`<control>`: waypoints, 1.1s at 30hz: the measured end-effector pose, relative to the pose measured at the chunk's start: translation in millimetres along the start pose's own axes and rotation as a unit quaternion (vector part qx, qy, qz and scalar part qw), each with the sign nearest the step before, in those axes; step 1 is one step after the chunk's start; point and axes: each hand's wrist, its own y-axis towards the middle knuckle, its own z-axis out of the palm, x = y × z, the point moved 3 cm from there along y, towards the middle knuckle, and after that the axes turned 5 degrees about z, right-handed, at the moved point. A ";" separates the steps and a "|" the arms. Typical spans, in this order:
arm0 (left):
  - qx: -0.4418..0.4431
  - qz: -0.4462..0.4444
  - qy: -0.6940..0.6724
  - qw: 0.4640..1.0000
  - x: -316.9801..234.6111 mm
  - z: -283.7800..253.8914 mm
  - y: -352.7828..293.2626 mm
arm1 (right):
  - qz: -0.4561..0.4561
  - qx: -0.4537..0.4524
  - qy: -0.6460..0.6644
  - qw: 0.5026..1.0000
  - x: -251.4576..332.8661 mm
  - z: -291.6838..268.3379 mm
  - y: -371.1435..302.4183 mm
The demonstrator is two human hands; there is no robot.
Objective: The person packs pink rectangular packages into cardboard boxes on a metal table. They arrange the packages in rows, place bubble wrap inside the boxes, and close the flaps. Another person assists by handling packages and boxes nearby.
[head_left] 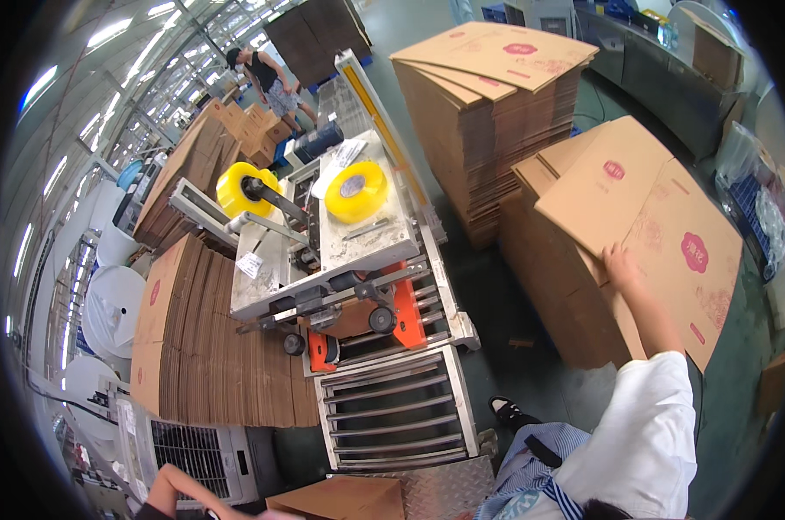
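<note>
My right hand [619, 267] has its fingers closed over the left edge of a flattened carton [644, 199], printed in red. That carton lies askew on top of a stack of flattened cartons [553, 286] to my right. My left forearm comes in at the lower left, and only a sliver of my left hand [278, 515] shows at the lower edge, its fingers out of sight. Beside it is a brown carton [349, 497], partly cut off by the frame.
Ahead stands a carton taping machine [362, 251] with yellow tape rolls [356, 192] and a roller conveyor [397, 407] toward me. Tall stacks of flattened cartons stand to its left [210, 338] and right [496, 121]. Another person [271, 82] stands far back.
</note>
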 end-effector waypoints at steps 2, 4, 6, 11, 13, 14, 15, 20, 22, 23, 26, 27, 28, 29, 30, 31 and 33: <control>-0.012 0.041 0.015 0.999 15.0 15.3 -31.3 | -0.125 0.038 0.022 0.991 12.8 -38.3 -53.4; -0.028 0.124 0.054 0.990 12.9 36.9 -60.6 | -0.222 -0.015 0.009 0.975 17.6 -68.1 -106.0; -0.064 0.295 0.131 0.944 -28.5 53.0 -83.9 | -0.330 -0.120 -0.042 0.935 16.8 -112.0 -163.6; -0.153 0.565 0.362 0.726 -231.7 87.6 -166.1 | -0.526 -0.197 0.041 0.827 5.3 -211.7 -275.1; -0.198 0.633 0.346 0.664 -252.0 95.9 -180.2 | -0.568 -0.198 0.049 0.797 -6.9 -241.1 -293.4; -0.208 0.630 0.312 0.681 -249.1 88.3 -185.8 | -0.596 -0.200 0.063 0.775 -7.0 -254.6 -298.7; -0.217 0.628 0.269 0.697 -245.2 78.3 -192.0 | -0.587 -0.224 0.119 0.769 -10.3 -276.9 -301.0; -0.365 0.518 0.212 0.744 -152.0 -14.6 -244.4 | -0.560 -0.403 0.203 0.695 22.3 -356.3 -338.3; -0.410 0.431 0.254 0.763 -83.0 -44.7 -276.8 | -0.614 -0.392 0.245 0.640 55.3 -362.1 -365.6; -0.420 0.390 0.258 0.777 -56.6 -54.9 -297.4 | -0.643 -0.385 0.288 0.596 76.9 -359.2 -383.2; -0.457 0.247 0.305 0.798 11.8 -74.1 -361.1 | -0.740 -0.288 0.317 0.519 155.7 -322.0 -437.4; -0.469 0.193 0.312 0.803 24.4 -78.7 -387.2 | -0.761 -0.274 0.353 0.470 182.1 -311.2 -462.5; -0.479 0.135 0.327 0.804 35.3 -78.5 -407.6 | -0.780 -0.252 0.345 0.457 203.0 -302.1 -487.6; -0.468 0.100 0.320 0.818 59.0 -80.2 -416.4 | -0.776 -0.237 0.359 0.462 217.3 -292.3 -506.9; -0.469 0.057 0.322 0.820 82.2 -79.1 -424.2 | -0.780 -0.239 0.339 0.469 235.6 -281.7 -528.9; -0.468 0.033 0.302 0.830 85.2 -80.8 -436.7 | -0.776 -0.238 0.372 0.451 238.1 -288.3 -552.4; -0.478 0.038 0.279 0.832 92.9 -86.6 -449.6 | -0.770 -0.241 0.402 0.433 241.3 -294.5 -577.2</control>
